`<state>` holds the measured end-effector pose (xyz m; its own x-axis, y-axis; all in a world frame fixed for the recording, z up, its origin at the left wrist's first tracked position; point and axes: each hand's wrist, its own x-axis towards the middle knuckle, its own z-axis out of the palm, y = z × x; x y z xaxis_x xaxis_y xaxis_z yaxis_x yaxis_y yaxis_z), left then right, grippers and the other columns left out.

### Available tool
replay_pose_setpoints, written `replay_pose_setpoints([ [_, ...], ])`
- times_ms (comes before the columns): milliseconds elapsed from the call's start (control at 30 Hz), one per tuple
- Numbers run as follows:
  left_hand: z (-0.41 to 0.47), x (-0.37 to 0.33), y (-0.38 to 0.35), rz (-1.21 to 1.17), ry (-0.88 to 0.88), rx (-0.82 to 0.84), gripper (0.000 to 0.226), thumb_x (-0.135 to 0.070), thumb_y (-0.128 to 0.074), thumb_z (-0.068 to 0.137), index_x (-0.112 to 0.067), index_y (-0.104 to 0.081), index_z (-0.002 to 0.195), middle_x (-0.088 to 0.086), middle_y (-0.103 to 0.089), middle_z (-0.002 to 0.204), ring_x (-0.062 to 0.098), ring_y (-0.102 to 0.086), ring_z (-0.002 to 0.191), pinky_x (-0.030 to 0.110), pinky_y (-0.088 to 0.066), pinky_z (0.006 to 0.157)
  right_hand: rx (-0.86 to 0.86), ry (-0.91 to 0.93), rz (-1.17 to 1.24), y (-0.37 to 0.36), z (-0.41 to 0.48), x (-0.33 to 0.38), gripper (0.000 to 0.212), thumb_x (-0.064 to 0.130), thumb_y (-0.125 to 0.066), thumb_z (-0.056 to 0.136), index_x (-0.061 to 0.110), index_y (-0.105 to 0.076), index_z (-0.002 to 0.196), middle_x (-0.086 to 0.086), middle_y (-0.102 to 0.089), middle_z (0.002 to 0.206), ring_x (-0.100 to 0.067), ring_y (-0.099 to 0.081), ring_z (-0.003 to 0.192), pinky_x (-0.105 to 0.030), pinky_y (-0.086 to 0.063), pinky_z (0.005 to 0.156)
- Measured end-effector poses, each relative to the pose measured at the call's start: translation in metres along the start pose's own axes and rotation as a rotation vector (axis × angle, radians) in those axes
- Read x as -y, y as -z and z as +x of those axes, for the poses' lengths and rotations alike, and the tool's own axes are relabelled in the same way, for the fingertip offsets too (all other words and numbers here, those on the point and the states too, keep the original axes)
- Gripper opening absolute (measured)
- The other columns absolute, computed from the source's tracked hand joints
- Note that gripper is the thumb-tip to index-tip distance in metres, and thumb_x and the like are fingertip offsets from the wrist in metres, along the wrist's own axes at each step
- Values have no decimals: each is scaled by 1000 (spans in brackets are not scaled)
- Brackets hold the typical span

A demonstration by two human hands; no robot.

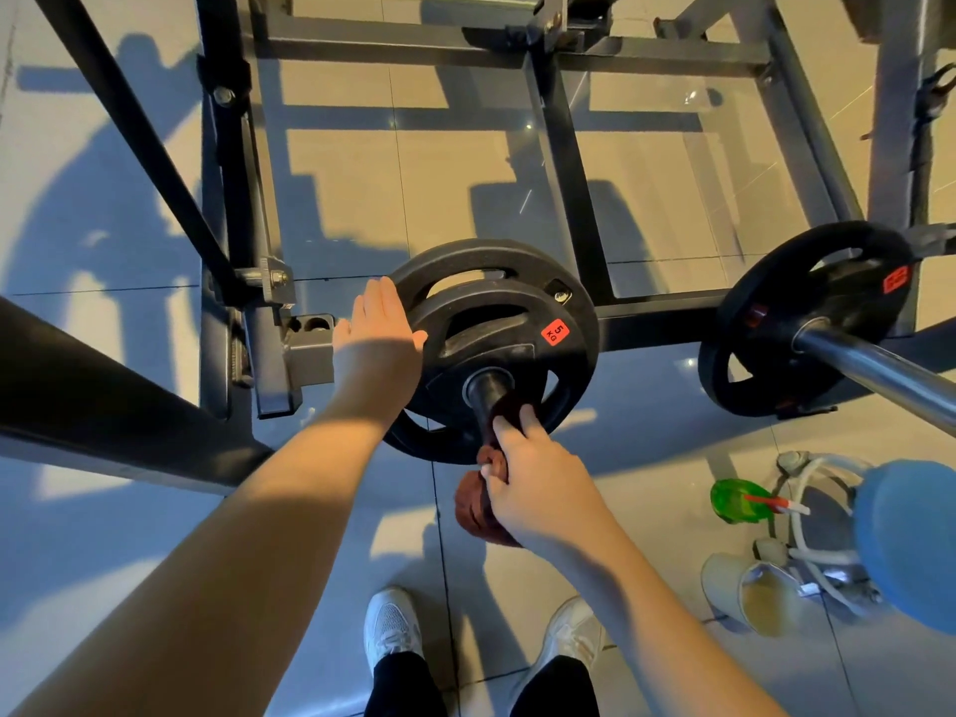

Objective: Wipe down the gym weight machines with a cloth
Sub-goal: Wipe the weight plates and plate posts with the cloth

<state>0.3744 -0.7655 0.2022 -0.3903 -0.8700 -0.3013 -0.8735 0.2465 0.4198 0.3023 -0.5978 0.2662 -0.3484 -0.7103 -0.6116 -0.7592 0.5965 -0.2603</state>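
Glossy tiled gym floor (pixel 129 535), strong shadows across it, dark steel machine frame (pixel 564 163) standing on it. Two black weight plates stacked on a short peg: front plate (pixel 496 344) with red 5 KG sticker (pixel 555 332), larger rear plate (pixel 579 297) behind it. Left hand (pixel 380 331) laid flat on the left rim of the plates, fingers extended and together, not curled around anything. Right hand (pixel 527 478) closed on a dark red cloth (pixel 481 501), fingers wrapped around it, cloth pressed against the peg (pixel 489 393) just below the hub; bunched end hangs under the hand. Second plate (pixel 807 318) to the right on a chrome bar (pixel 879 375), well apart. Green-capped spray bottle (pixel 737 501) and blue rounded object (pixel 910 540) at lower right. White sneakers (pixel 393 628) at bottom.
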Motion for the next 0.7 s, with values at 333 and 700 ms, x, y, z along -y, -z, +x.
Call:
replay_pose_setpoints([
  [333,-27,8,-5,190,-468,-57,61,-9,-53,86,-5,-31,143,12,-54,126,28,-58,109,42,-47,98,-4,55,87,5,3,-2,46,27,-44,101,20,-36,146,-1,-20,160,-27,-30,140,-37,-32,108],
  [700,-29,3,-7,171,-406,-40,65,0,-53,83,-1,-30,144,15,-45,141,32,-52,120,51,-47,97,76,-43,82,13,32,7,41,26,-41,102,14,-41,141,-8,-24,156,-36,-42,129,-36,-39,103],
])
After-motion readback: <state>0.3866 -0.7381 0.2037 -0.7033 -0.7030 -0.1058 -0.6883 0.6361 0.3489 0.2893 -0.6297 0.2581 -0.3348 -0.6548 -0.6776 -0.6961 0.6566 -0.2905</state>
